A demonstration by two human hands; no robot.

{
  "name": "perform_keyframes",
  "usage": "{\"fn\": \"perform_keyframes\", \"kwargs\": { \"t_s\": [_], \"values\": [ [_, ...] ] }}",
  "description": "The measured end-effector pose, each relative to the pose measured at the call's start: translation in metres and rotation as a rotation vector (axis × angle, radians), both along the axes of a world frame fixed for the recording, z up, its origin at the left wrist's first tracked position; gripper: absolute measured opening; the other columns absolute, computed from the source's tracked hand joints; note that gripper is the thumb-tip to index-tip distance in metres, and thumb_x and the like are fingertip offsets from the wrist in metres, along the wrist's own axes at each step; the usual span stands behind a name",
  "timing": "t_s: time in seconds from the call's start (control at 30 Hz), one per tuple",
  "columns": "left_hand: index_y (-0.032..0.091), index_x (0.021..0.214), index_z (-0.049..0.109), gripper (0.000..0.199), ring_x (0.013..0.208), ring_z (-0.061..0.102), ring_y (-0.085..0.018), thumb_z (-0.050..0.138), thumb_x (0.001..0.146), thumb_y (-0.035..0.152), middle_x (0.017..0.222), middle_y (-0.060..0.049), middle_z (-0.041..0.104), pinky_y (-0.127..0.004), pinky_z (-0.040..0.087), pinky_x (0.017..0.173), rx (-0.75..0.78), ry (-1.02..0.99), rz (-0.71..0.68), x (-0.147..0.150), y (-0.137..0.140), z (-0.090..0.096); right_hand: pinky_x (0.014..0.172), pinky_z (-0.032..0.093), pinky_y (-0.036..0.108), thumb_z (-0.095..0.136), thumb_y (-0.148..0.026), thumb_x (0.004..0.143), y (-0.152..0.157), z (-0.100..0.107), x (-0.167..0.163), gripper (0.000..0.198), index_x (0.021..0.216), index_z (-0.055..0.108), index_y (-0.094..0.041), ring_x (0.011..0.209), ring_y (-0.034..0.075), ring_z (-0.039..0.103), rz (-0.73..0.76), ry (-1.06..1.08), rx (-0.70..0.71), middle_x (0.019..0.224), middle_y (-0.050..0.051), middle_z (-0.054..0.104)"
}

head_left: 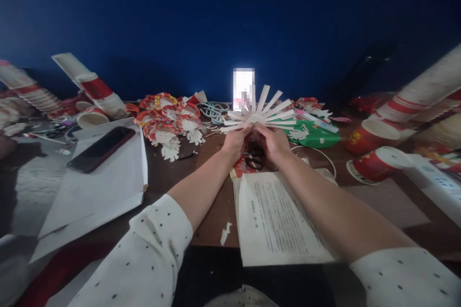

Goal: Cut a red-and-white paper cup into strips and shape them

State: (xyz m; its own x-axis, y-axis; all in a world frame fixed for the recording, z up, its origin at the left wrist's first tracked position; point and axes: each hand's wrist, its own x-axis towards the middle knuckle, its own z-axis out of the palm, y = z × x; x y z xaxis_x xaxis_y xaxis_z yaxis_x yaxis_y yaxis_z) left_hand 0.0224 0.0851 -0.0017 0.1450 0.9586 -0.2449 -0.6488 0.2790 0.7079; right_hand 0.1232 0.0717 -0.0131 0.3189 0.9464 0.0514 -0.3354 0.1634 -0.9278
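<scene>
Between both hands is a paper cup [255,119] whose wall is cut into long white strips that fan outward. My left hand [236,143] pinches its near edge from the left, thumb on top. My right hand [273,143] grips the same edge from the right, the two thumbs almost meeting. Under the hands, the dark handles of scissors [254,162] show on a red printed piece. A printed sheet [277,220] lies below my right forearm. The undersides of my fingers are hidden.
Left are a phone [103,149] on white paper [108,187], and a pile of cut red-and-white paper pieces [167,117]. A green disc [317,136] and stacked red cups [382,134] stand right, beside a power strip [432,177]. A blue wall [180,24] rises behind.
</scene>
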Motion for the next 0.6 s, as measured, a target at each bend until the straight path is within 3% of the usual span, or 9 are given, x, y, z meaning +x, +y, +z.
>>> {"fn": "perform_keyframes", "kwargs": {
  "t_s": [0.13, 0.27, 0.43, 0.53, 0.6],
  "values": [
    [0.012, 0.076, 0.066, 0.016, 0.059, 0.059, -0.009, 0.077, 0.065, 0.011, 0.068, 0.000, 0.066, -0.019, 0.047, 0.056, 0.059, 0.023, -0.005, 0.000, -0.002, 0.000, 0.082, 0.053, 0.037, 0.079, -0.035, 0.062, 0.006, -0.007, 0.002, 0.032, 0.087, 0.072, -0.016, 0.087, 0.022, 0.068, -0.115, -0.161, 0.035, 0.095, 0.005, 0.074],
    [0.012, 0.074, 0.064, 0.026, 0.054, 0.057, -0.008, 0.083, 0.058, 0.018, 0.062, 0.001, 0.062, -0.020, 0.047, 0.055, 0.095, 0.136, 0.046, -0.007, 0.006, -0.001, 0.082, 0.054, 0.040, 0.071, -0.042, 0.071, 0.007, -0.006, 0.010, 0.033, 0.091, 0.071, -0.015, 0.085, 0.023, 0.068, -0.072, -0.348, 0.041, 0.092, 0.006, 0.074],
    [0.013, 0.074, 0.060, 0.020, 0.053, 0.055, -0.007, 0.076, 0.068, 0.022, 0.061, 0.003, 0.058, -0.018, 0.045, 0.054, 0.077, 0.255, 0.398, -0.026, 0.027, -0.003, 0.091, 0.049, 0.041, 0.060, -0.038, 0.083, -0.002, 0.001, 0.019, 0.037, 0.112, 0.067, -0.016, 0.095, 0.024, 0.066, -0.031, -0.937, 0.187, 0.104, 0.009, 0.072],
    [0.013, 0.075, 0.058, 0.014, 0.051, 0.053, -0.007, 0.070, 0.074, 0.021, 0.058, 0.004, 0.055, -0.017, 0.042, 0.050, 0.046, 0.350, 0.449, -0.035, 0.035, -0.007, 0.104, 0.040, 0.040, 0.054, -0.039, 0.089, -0.012, 0.005, 0.012, 0.042, 0.124, 0.063, -0.018, 0.117, 0.024, 0.056, 0.038, -1.291, 0.373, 0.124, 0.010, 0.064],
    [0.013, 0.075, 0.059, 0.014, 0.050, 0.052, -0.007, 0.068, 0.075, 0.023, 0.057, 0.004, 0.055, -0.018, 0.042, 0.050, 0.083, 0.400, 0.436, -0.036, 0.037, -0.011, 0.108, 0.035, 0.041, 0.052, -0.047, 0.090, -0.020, 0.008, 0.002, 0.048, 0.131, 0.058, -0.022, 0.126, 0.025, 0.048, 0.108, -1.463, 0.413, 0.136, 0.008, 0.057]
  ]
}}
